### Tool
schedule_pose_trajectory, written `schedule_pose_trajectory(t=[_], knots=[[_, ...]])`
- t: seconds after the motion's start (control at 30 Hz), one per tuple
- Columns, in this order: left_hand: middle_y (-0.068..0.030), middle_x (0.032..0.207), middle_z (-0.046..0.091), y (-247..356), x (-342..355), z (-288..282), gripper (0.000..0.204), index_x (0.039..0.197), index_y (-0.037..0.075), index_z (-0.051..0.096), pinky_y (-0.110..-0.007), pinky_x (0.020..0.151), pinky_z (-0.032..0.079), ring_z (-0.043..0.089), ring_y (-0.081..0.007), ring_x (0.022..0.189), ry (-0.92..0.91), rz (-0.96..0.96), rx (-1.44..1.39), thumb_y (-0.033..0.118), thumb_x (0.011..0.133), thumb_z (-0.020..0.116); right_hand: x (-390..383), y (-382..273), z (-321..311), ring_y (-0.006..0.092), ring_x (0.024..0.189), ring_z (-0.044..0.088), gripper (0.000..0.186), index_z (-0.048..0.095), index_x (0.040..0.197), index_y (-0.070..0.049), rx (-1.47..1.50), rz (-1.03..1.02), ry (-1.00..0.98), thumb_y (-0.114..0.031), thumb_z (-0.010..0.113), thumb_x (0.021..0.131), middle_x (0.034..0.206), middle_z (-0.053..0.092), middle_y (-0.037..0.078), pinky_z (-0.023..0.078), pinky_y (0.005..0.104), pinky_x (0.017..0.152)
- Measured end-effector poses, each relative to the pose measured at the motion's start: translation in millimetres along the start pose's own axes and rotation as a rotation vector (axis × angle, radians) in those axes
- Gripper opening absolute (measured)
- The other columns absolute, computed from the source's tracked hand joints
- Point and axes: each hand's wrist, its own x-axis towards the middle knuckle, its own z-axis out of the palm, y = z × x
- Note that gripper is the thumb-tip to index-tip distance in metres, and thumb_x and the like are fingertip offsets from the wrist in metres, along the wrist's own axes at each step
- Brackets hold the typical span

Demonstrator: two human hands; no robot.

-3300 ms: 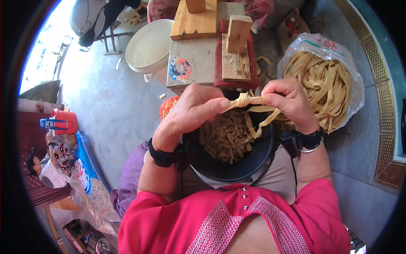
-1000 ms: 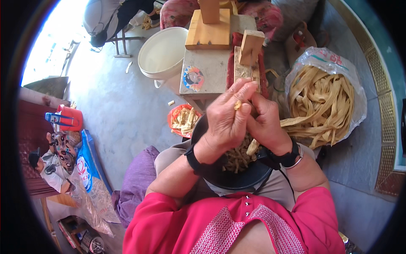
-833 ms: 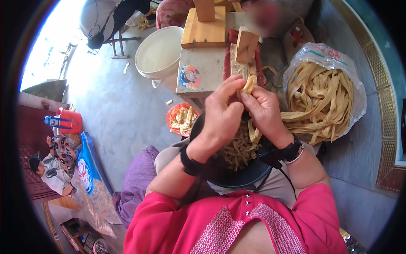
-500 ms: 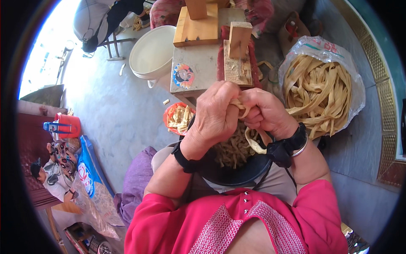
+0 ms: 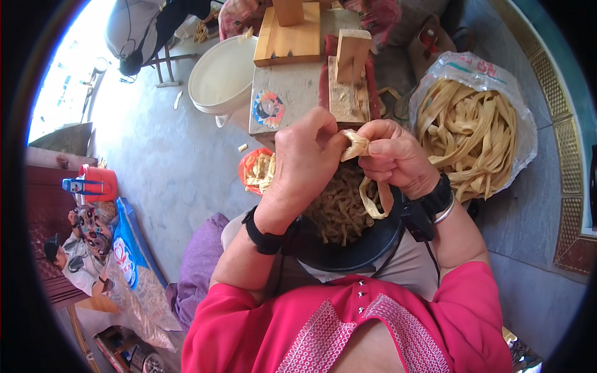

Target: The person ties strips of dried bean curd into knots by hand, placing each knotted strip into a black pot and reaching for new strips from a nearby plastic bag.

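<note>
My left hand [image 5: 303, 158] and my right hand [image 5: 401, 158] meet over a dark basin in my lap. Between their fingertips they pinch a pale yellow, flat, soft strip [image 5: 355, 147], bent into a loop or knot. Its loose end [image 5: 377, 205] hangs in a curl below my right hand. Under it, the dark basin [image 5: 384, 248] holds a heap of short knotted pieces [image 5: 339, 214]. To the right, a clear plastic bag [image 5: 527, 133] is full of long strips [image 5: 469, 133] of the same colour. What the strips are made of I cannot tell.
Beyond my hands stands a low bench [image 5: 292, 81] bearing wooden blocks [image 5: 352, 56]. Left of it are a white bucket [image 5: 199, 84] and a red bag [image 5: 242, 166] of pale pieces. Another person [image 5: 78, 267] sits at far left near a red bucket [image 5: 107, 183].
My fists have loosened to fingertip pinches and drawn slightly apart, showing the looped part of the strip between them. A pale piece now shows above the white bucket.
</note>
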Motion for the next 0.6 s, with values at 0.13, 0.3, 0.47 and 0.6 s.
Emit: schedule_pose_trajectory(t=[0.13, 0.3, 0.47, 0.6], knots=[[-0.0173, 0.062, 0.057, -3.8, 1.0, 0.6, 0.008, 0.078, -0.001, 0.056, -0.035, 0.053, 0.046, 0.059, -0.0297, 0.057, 0.068, 0.135, 0.04, 0.001, 0.071, 0.059, 3.5, 5.1, 3.0, 0.0007, 0.044, 0.031, 0.014, 0.063, 0.095, -0.002, -0.03, -0.12, 0.088, -0.01, 0.059, 0.084, 0.056, 0.043, -0.006, 0.023, 0.0159, 0.039], [-0.0163, 0.059, 0.056, 5.0, -0.9, -14.5, 0.014, 0.077, -0.001, 0.058, -0.034, 0.051, 0.044, 0.056, -0.0292, 0.052, -0.258, 0.12, -0.083, 0.011, 0.075, 0.065, 5.4, -0.6, 8.7, 0.0008, 0.045, 0.033, 0.013, 0.062, 0.095, -0.003, -0.349, -0.175, 0.257, -0.01, 0.058, 0.084, 0.059, 0.046, -0.007, 0.025, 0.017, 0.04], [-0.0063, 0.049, 0.049, -9.5, 6.3, -16.8, 0.022, 0.07, -0.004, 0.058, -0.03, 0.043, 0.038, 0.05, -0.0145, 0.044, -0.346, -0.072, -0.235, 0.015, 0.083, 0.06, 2.4, -10.7, 14.6, 0.0002, 0.047, 0.035, 0.008, 0.063, 0.089, -0.003, -0.581, -0.198, 0.292, -0.008, 0.06, 0.083, 0.061, 0.049, -0.007, 0.027, 0.0164, 0.043], [0.0022, 0.049, 0.045, -12.0, 9.7, -36.8, 0.027, 0.063, 0.002, 0.056, -0.021, 0.038, 0.028, 0.04, -0.0075, 0.039, -0.512, -0.282, -0.932, 0.019, 0.084, 0.06, -16.9, -34.8, 18.2, -0.0009, 0.057, 0.039, 0.009, 0.064, 0.076, -0.002, -0.845, -0.258, 0.287, -0.009, 0.063, 0.081, 0.062, 0.051, -0.006, 0.028, 0.0161, 0.048]])
